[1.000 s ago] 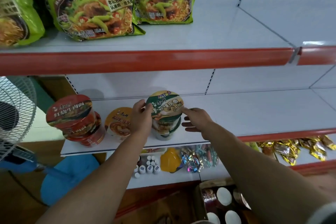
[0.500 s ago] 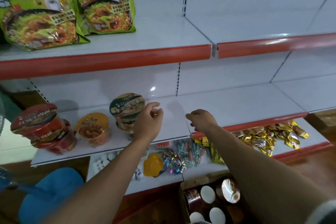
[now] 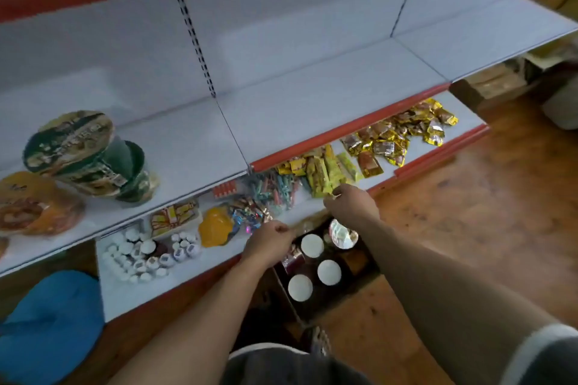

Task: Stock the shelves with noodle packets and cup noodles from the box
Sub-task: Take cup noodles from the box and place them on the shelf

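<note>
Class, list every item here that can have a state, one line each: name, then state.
Green cup noodles: stacked two high on the shelf, lids on.
Orange cup noodle: standing on the shelf, lid on.
Box: open, cups inside.
Left hand: fingers curled, empty.
Right hand: fingers curled, empty.

Cup noodles (image 3: pixel 84 159) crowd the shelf (image 3: pixel 312 103) at left; rightward is open room.

Cup noodles (image 3: pixel 84 153) on white shelf (image 3: pixel 312 97)
</note>
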{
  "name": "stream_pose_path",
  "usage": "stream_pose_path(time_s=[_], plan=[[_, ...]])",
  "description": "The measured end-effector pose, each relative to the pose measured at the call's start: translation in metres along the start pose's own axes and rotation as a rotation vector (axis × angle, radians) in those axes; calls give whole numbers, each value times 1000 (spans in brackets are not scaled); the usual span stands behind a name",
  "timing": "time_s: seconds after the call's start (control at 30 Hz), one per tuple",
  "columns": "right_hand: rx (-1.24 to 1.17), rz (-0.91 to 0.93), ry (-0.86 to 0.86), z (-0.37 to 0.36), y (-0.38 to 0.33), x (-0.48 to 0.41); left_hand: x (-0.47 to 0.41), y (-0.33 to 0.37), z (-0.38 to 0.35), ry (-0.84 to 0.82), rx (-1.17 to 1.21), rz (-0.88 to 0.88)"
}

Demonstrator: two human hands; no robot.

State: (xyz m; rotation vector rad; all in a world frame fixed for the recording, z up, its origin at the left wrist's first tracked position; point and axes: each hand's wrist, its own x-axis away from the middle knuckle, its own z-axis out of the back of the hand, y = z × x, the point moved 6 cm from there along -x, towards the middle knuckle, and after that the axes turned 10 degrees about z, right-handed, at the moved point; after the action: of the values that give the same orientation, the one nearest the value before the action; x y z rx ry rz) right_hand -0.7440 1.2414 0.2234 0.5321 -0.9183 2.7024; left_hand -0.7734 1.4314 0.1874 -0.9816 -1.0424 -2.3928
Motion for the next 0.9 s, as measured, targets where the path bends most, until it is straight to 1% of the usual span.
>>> stream_pose_path(time_s=[0.1, 0.37, 0.5, 0.6, 0.77, 0.9], plan=[[5, -88, 5, -11, 36, -9, -28, -8, -33, -92, -91, 43], [38, -301, -67, -58, 106, -38, -98, -41, -95, -315, -224, 198], [3, -382, -115, -81, 150, -56, -129, -52, -125, -314, -282, 247], [-16, -403, -163, -103, 190, -79, -158, -58, -156, -317, -304, 287], [-22, -380, -207, -154, 271, -129, -223, -60, -225, -300, -329, 336], [-94, -419, -223, -201, 335, -173, -290, -64, -288, -318, -338, 354]])
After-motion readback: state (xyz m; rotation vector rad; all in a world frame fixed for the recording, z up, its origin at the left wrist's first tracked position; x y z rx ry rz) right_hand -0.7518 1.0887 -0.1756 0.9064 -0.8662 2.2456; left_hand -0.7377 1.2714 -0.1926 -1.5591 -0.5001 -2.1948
